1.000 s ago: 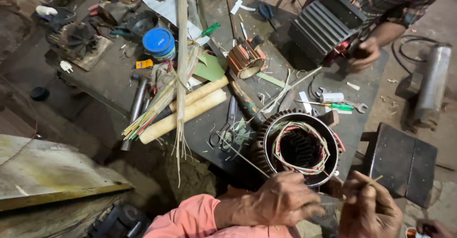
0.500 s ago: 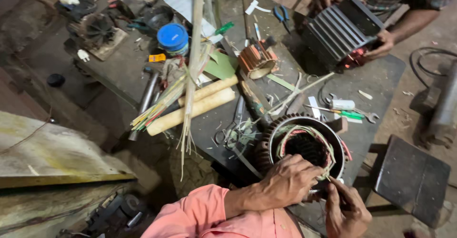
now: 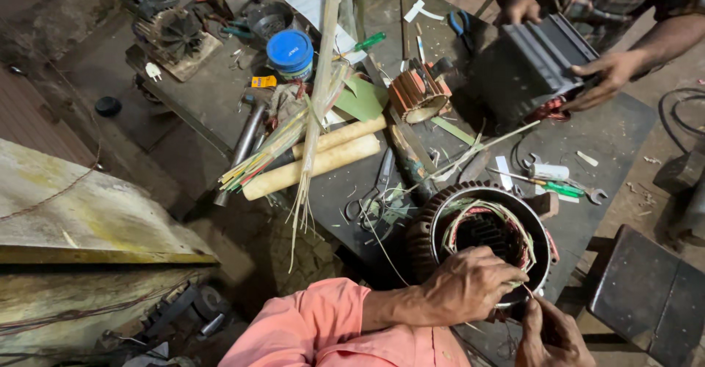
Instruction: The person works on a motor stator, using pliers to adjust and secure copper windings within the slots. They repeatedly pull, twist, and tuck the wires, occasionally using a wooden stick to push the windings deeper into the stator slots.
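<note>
Under the left hand's (image 3: 466, 288) grip sits the stator (image 3: 481, 238), dull ribbed metal, its windings wrapped in matt cloth-like sleeving. Beyond the grip, the tabletop (image 3: 624, 128) is dark, scuffed metal. Farther out lie 2 smooth pale wooden rollers (image 3: 323, 157) and a glossy blue plastic lid (image 3: 290, 47).

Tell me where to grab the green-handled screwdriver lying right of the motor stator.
Take the green-handled screwdriver by its green handle, coming straight down from above. It lies flat on the bench with the thin metal shaft pointing left; the handle is the thickest part. A small white tube and a wrench lie close by, so a sideways approach looks cramped.
</note>
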